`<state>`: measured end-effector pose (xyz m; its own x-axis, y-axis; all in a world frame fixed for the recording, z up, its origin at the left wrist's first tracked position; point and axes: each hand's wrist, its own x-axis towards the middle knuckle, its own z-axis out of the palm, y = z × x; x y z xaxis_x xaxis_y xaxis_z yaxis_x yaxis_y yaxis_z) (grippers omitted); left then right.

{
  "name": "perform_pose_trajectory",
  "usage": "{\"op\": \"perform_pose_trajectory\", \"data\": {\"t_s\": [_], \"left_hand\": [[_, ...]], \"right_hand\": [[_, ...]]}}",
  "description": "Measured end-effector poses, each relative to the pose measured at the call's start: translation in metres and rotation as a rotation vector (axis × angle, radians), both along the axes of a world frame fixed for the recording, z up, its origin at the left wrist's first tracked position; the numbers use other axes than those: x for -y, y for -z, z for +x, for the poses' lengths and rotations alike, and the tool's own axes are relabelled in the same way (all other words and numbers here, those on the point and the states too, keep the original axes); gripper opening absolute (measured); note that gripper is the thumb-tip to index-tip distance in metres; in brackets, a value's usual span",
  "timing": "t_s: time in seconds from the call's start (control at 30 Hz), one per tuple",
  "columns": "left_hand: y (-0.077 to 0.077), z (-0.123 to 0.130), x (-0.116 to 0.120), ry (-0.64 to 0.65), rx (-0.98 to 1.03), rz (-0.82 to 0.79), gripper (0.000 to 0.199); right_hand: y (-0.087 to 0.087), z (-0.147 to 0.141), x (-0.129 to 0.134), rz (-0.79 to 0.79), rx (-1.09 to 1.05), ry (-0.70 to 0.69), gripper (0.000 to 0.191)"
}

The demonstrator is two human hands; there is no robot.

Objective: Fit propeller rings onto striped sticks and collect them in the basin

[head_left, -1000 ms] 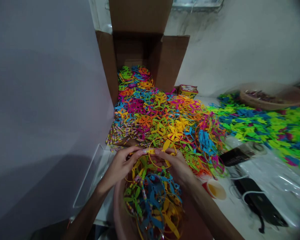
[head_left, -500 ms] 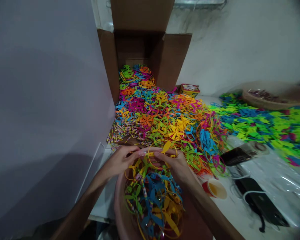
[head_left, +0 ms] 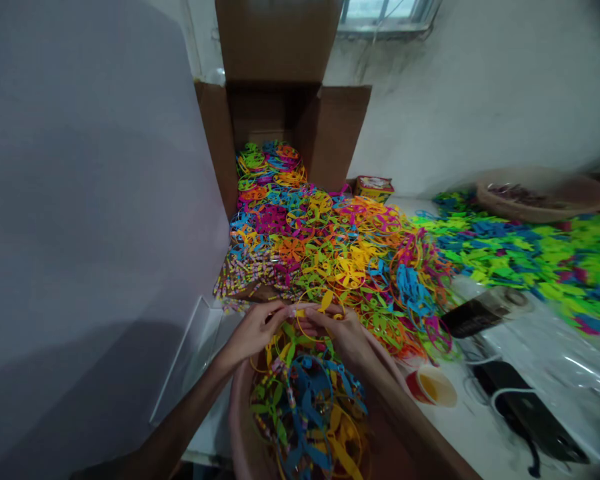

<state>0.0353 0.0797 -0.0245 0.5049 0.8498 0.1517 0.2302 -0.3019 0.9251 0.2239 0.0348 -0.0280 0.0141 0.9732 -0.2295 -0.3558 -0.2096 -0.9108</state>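
Observation:
Both hands meet over the far rim of a pink basin (head_left: 240, 407). My right hand (head_left: 341, 328) pinches a yellow ringed propeller (head_left: 326, 301), its blades and thin hoop standing up from the fingers. Fingers of my left hand (head_left: 260, 325) are closed at the propeller's left side on a small pale piece, perhaps the end of a striped stick; most of it is hidden. Inside the basin lie blue propellers (head_left: 310, 407), yellow ones (head_left: 345, 433), green ones (head_left: 275, 407) and some striped sticks.
A cardboard box (head_left: 345, 133) spills a heap of colourful propellers (head_left: 300, 220); striped sticks (head_left: 245, 273) lie at its left. To the right are a paper cup (head_left: 433, 387), a black phone-like device (head_left: 535, 407), a bottle (head_left: 485, 312), green and blue pieces (head_left: 520, 250) and another basin (head_left: 545, 213). A wall stands left.
The view has tilted slightly upward, showing more of the window. Both hands still hold the yellow propeller, and its hoop has turned a little between the fingers.

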Motion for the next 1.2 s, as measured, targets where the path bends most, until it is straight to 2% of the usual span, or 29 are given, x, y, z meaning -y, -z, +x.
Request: {"op": "perform_pose_trajectory", "data": {"t_s": [0.07,0.13,0.2,0.23,0.27,0.3,0.37,0.4,0.5,0.6,0.67,0.87,0.97,1.07,1.13,1.2], "left_hand": [[0.003,0.004,-0.003,-0.001,0.02,0.002,0.046],[0.004,0.003,-0.008,0.087,-0.01,0.001,0.047],[0.005,-0.001,-0.016,0.205,-0.11,0.037,0.045],[0.008,-0.004,-0.022,0.212,-0.177,0.073,0.045],[0.011,-0.007,-0.03,0.166,-0.244,0.115,0.046],[0.016,-0.01,-0.041,0.067,-0.301,0.162,0.048],[0.029,-0.011,-0.065,-0.177,-0.397,0.231,0.049],[0.037,-0.011,-0.079,-0.257,-0.425,0.249,0.044],[0.061,-0.006,-0.114,-0.429,-0.492,0.297,0.025],[0.08,-0.005,-0.133,-0.472,-0.547,0.324,0.034],[0.087,-0.007,-0.138,-0.47,-0.555,0.338,0.034],[0.088,-0.019,-0.149,-0.543,-0.414,0.338,0.021],[0.076,-0.013,-0.154,-0.632,-0.275,0.316,0.024],[0.055,0.012,-0.154,-0.672,-0.102,0.281,0.033],[0.039,0.039,-0.148,-0.632,0.034,0.253,0.041],[0.027,0.068,-0.137,-0.559,0.176,0.212,0.048]], "right_hand": [[-0.001,0.007,-0.004,0.022,0.04,-0.005,0.029],[-0.004,0.02,-0.005,0.061,0.106,-0.052,0.029],[-0.007,0.04,-0.004,0.132,0.218,-0.164,0.033],[-0.008,0.051,-0.004,0.177,0.306,-0.193,0.036],[-0.008,0.063,-0.005,0.227,0.427,-0.18,0.04],[-0.007,0.074,-0.008,0.268,0.59,-0.125,0.042],[0.0,0.094,-0.021,0.293,0.952,0.044,0.04],[0.005,0.101,-0.031,0.282,1.118,0.109,0.039],[0.025,0.11,-0.066,0.198,1.277,0.169,0.045],[0.041,0.108,-0.091,0.133,1.293,0.199,0.058],[0.046,0.105,-0.099,0.127,1.282,0.232,0.057],[0.044,0.11,-0.101,0.196,1.135,0.393,0.027],[0.037,0.115,-0.104,0.267,0.989,0.498,0.033],[0.025,0.115,-0.108,0.327,0.764,0.554,0.052],[0.016,0.108,-0.109,0.35,0.588,0.541,0.062],[0.008,0.094,-0.107,0.365,0.446,0.502,0.064]]}}
